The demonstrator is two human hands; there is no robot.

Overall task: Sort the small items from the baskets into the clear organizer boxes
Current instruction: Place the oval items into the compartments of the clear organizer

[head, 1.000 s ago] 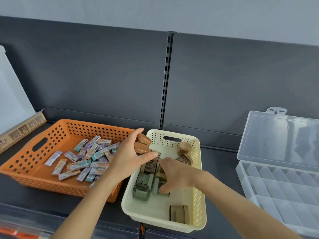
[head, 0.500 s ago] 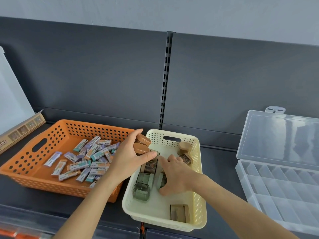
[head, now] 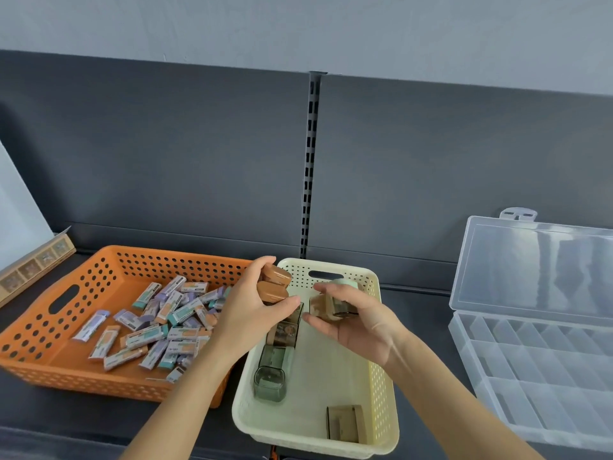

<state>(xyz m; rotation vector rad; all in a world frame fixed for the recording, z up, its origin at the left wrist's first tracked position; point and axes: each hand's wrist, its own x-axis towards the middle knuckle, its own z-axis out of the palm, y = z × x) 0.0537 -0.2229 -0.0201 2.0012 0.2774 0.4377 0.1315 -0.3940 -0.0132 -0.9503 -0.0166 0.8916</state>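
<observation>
Head cam: L hand (head: pixel 247 313) clutches two brown boxes (head: pixel 273 284), R hand (head: pixel 361 323) pinches third box (head: pixel 331 306); prob light, stiff. Grip flat sides.

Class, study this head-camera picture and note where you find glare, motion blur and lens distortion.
Head view: pale glare streaks cross the clear organizer lid; the right hand and its brown item look slightly smeared, the left hand gripping two brown cases sharper; the dark back panel has a tilted, bowed top edge, typical wide-angle distortion; lighting soft, shadows faint.
</observation>
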